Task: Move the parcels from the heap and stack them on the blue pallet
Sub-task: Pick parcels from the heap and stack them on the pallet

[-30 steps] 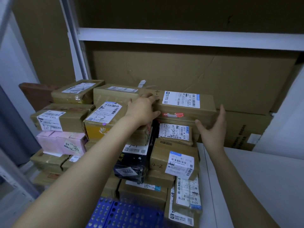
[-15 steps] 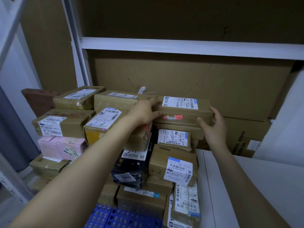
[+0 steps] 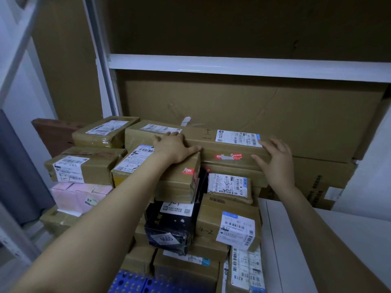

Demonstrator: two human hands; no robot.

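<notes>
While long box [image 3: 211, 142] lies atop stack on blue pallet [image 3: 131, 283], left hand [image 3: 173, 148] presses long box's left front edge, fingers flat. Right hand [image 3: 275, 159] against its right end, fingers wide, apparently not clasping. Black box [image 3: 169, 225] below long box.

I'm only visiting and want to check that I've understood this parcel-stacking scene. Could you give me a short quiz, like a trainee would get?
1. True or false: the left hand and the right hand both rest on the long top parcel.
2. The sticker on that parcel's front face is: A green, B red, C purple.
3. Fill in: the pallet at the picture's bottom edge is ____.
Key: 1 true; 2 B; 3 blue.
</notes>
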